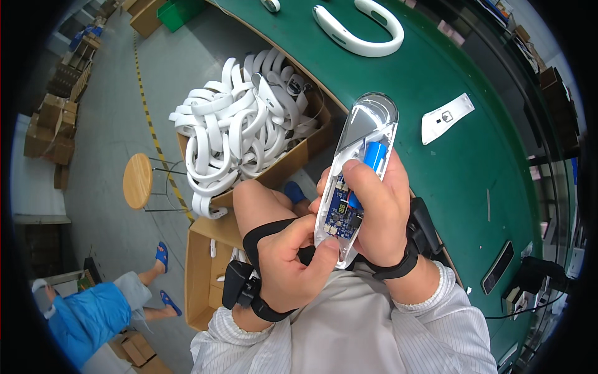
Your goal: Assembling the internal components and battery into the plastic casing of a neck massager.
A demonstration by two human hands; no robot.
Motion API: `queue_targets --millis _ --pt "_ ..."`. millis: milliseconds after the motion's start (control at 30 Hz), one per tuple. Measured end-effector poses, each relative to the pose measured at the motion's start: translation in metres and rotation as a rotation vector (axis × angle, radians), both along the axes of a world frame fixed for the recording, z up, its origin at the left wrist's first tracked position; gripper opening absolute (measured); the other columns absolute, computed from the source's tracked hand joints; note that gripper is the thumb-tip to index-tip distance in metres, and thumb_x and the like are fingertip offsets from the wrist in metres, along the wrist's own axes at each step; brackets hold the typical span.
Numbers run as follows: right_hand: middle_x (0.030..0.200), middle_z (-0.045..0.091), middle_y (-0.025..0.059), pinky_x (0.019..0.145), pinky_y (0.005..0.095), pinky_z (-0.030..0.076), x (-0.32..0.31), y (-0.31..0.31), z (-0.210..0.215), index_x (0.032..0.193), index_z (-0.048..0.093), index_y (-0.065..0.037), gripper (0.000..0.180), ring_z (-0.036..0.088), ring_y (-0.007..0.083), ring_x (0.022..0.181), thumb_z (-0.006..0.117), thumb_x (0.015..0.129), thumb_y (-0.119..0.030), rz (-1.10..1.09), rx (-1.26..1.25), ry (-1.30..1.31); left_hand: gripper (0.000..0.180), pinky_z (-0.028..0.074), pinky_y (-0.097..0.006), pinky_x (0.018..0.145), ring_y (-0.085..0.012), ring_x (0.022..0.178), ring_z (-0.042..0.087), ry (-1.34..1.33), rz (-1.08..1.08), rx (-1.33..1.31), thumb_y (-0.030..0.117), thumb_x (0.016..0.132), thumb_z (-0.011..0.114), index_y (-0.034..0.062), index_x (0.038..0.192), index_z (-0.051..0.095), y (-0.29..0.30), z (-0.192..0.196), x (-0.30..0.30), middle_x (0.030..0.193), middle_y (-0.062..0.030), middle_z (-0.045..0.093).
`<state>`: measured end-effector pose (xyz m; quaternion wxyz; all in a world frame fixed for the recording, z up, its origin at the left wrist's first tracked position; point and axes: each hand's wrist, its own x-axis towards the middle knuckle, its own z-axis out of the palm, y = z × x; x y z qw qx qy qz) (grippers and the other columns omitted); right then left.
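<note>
Both hands hold a long clear plastic housing (367, 128) up in front of me. Inside it sit a blue cylindrical battery (375, 154) and a blue circuit board (341, 215). My right hand (383, 215) wraps the housing from the right, its thumb lying across the battery and board. My left hand (293, 262) grips the lower end, thumb pressed on the bottom edge. Black straps with small devices circle both wrists.
A cardboard box (293, 159) full of several white U-shaped neckband parts (237, 124) stands to my left. On the green table (448, 174) lie another white neckband (361, 31), a white card (445, 117) and a black phone (498, 267). A round stool (137, 181) and a person in blue (93, 315) are on the floor.
</note>
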<state>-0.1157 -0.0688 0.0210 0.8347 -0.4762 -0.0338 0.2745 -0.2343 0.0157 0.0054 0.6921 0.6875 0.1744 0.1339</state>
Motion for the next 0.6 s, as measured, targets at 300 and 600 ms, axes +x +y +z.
queue_targets --millis 300,600 --pt "0.082 0.064 0.0155 0.057 0.0329 0.059 -0.0044 -0.0011 0.0019 0.117 0.045 0.000 0.030 0.067 0.0208 0.062 0.053 0.092 -0.015 -0.036 -0.027 -0.042 0.016 0.051 -0.025 0.062 -0.0127 0.065 0.067 -0.023 -0.015 0.180 0.005 0.085 0.067 -0.0042 0.098 0.068 0.0037 -0.0007 0.0016 0.073 -0.0083 0.071" --pt "0.082 0.064 0.0148 0.057 0.0327 0.059 -0.0061 -0.0025 0.0048 0.119 0.045 0.001 0.032 0.067 0.0200 0.062 0.052 0.092 -0.013 -0.045 -0.061 -0.071 0.022 0.050 -0.025 0.059 -0.0139 0.061 0.066 -0.064 -0.069 0.226 0.005 0.083 0.067 -0.0051 0.103 0.067 0.0089 -0.0048 0.0032 0.072 -0.0082 0.070"
